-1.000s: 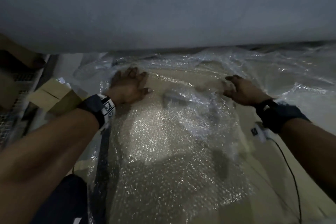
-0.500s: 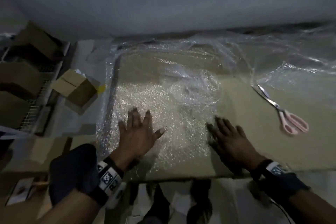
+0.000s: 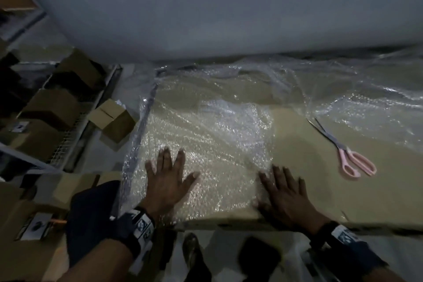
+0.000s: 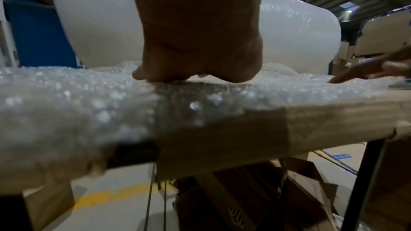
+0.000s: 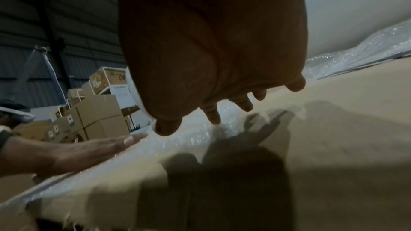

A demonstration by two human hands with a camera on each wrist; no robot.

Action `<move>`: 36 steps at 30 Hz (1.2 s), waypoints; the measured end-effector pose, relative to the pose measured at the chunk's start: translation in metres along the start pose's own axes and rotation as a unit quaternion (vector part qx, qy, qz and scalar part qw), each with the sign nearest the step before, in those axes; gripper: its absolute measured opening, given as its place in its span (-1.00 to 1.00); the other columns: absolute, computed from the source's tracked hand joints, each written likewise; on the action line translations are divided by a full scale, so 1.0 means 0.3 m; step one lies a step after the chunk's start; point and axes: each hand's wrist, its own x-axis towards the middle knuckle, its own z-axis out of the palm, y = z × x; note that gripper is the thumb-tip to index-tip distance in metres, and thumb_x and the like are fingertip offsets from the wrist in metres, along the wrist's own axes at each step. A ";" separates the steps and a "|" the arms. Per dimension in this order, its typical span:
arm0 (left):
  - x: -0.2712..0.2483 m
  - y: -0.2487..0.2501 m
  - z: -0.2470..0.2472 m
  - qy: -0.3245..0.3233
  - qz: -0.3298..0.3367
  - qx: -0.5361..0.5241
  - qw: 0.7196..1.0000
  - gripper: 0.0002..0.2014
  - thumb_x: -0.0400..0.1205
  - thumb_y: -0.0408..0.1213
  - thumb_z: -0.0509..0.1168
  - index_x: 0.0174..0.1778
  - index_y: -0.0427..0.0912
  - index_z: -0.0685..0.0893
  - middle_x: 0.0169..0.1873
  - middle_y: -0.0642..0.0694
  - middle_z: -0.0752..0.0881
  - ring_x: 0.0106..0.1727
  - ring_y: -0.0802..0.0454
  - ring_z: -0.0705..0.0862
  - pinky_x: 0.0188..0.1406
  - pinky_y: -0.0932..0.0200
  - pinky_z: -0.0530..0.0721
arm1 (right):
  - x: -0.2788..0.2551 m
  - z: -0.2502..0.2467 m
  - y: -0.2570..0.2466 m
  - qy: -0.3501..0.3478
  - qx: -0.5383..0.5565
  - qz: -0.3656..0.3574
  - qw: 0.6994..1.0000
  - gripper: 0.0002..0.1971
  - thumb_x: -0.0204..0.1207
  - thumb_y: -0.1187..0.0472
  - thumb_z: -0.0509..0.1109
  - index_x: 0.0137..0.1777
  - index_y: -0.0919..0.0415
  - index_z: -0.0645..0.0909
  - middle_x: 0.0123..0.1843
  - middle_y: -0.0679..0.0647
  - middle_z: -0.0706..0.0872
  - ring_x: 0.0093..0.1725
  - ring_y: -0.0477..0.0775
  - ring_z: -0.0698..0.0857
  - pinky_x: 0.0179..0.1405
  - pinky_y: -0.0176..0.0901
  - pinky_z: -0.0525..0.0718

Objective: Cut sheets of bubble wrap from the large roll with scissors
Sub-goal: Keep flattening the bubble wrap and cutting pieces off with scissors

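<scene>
A big white roll of bubble wrap (image 3: 217, 7) fills the back of the cardboard-topped table (image 3: 320, 178). A bubble wrap sheet (image 3: 206, 144) lies spread on the table's left half. My left hand (image 3: 169, 181) lies flat on the sheet near the front edge, fingers spread. My right hand (image 3: 286, 192) lies flat at the sheet's right edge, fingers straight. In the left wrist view the palm (image 4: 195, 69) presses the wrap (image 4: 66, 94). Pink-handled scissors (image 3: 350, 155) lie shut on the bare cardboard to the right, away from both hands.
Loose bubble wrap (image 3: 366, 103) billows at the back right of the table. Cardboard boxes (image 3: 112, 119) stand on the floor and on a wire rack (image 3: 45, 121) to the left. More stacked boxes (image 5: 95, 111) show in the right wrist view.
Both hands have slid from the far end of the sheet back to the front edge and now lie flat; in the last half second they barely moved.
</scene>
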 end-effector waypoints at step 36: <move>0.720 -0.523 -0.183 0.121 -0.149 -0.350 0.917 -0.72 0.83 -0.04 0.25 0.35 -0.03 0.74 0.13 -0.18 0.77 0.15 -0.23 0.74 -0.09 0.10 0.48 | 1.535 -0.785 -0.810 -0.015 -0.032 -0.109 0.993 -0.07 0.67 -0.48 0.18 0.87 -0.17 -0.18 0.88 0.19 -0.29 0.84 0.28 -0.31 0.77 0.26 -0.25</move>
